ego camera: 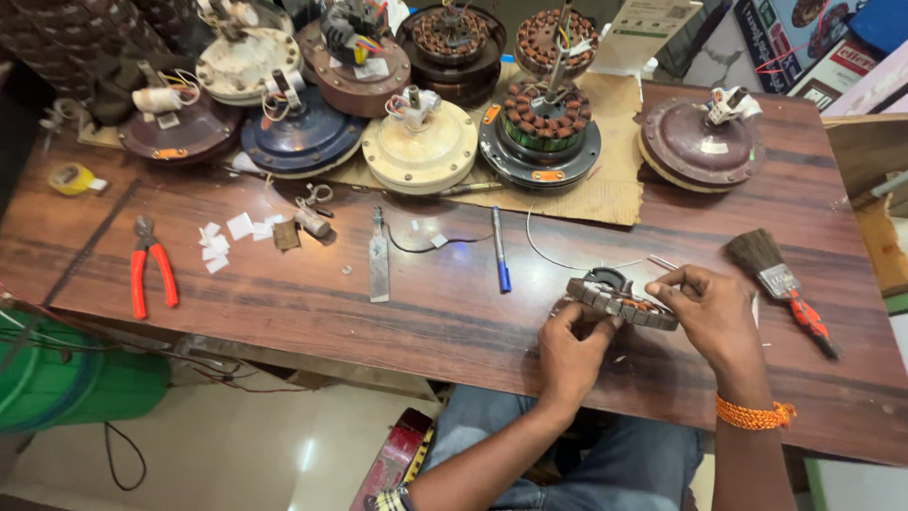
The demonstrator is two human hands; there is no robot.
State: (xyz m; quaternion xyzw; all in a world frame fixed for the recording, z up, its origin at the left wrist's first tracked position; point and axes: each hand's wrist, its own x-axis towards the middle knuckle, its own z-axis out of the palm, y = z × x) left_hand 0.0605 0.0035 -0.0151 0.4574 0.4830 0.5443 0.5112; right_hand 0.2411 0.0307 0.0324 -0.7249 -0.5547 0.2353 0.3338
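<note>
I see the stator ring (621, 301) held just above the tabletop (445, 312) between both hands, long axis running left-right, my left hand (574, 352) pinching its near-left rim, right hand (716, 312) fingers curled on its right end.

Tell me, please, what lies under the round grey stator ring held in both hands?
Under the round grey stator ring only the brown wooden table shows; the left hand and right hand cover the rest.

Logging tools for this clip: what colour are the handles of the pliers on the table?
Red-orange handles on the pliers, left on the table; head view.
</note>
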